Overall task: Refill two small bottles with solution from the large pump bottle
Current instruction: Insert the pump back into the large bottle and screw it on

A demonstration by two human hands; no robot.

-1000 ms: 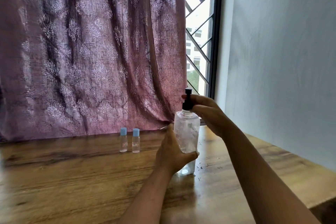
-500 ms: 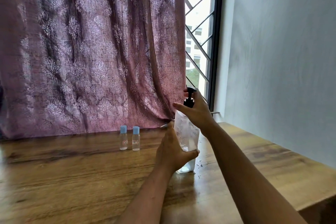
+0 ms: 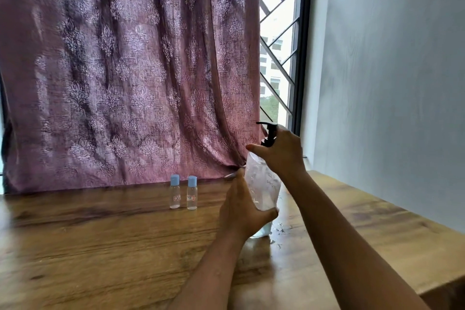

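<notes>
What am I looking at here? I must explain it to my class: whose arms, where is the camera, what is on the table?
No machine here: these are a person's two bare arms, filmed by a wide-angle camera worn on the head, looking forward and down. The left hand grips the body of the large pump bottle, clear and slightly tilted. The right hand holds its black pump top at the neck. Two small bottles, blue caps on, stand side by side on the wooden table, left of the hands. A patterned curtain hangs behind.
</notes>
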